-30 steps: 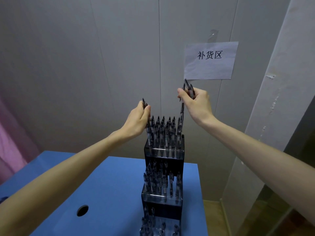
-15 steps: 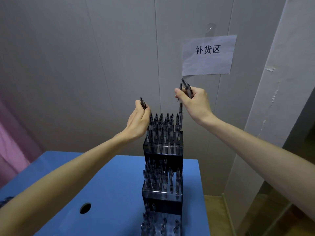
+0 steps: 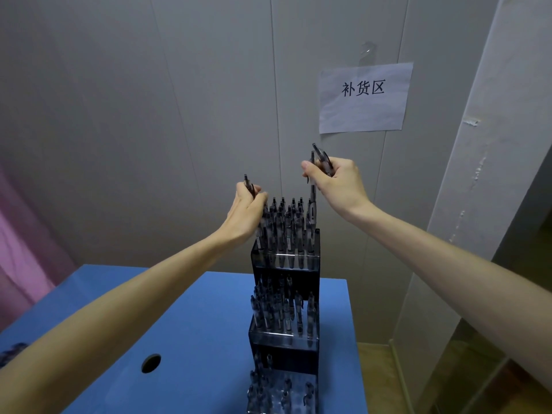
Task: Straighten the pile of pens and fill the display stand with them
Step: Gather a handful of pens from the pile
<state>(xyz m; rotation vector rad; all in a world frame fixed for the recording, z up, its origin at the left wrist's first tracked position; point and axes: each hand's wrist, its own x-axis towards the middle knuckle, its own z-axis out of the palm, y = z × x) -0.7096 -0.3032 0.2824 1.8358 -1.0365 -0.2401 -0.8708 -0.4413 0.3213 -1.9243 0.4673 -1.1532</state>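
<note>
A dark, three-tier display stand [image 3: 285, 261] stands on the blue table [image 3: 191, 330], with several black pens upright in every tier. My left hand [image 3: 246, 212] is at the top tier's left edge, fingers closed around a black pen [image 3: 248, 186] whose end sticks up above the fist. My right hand [image 3: 336, 182] is above the top tier's right side, gripping a few black pens [image 3: 322, 158]; one of them hangs straight down [image 3: 312, 201] with its tip among the pens in the right-hand row.
A round cable hole [image 3: 151, 363] is cut in the tabletop near the left front. A paper sign [image 3: 364, 98] is taped to the grey wall behind. A white pillar [image 3: 466, 180] rises at the right, and a pink curtain [image 3: 21, 252] hangs at the left.
Both hands have come down slightly toward the top tier. The pen hanging from my right hand has sunk lower into the right-hand row.
</note>
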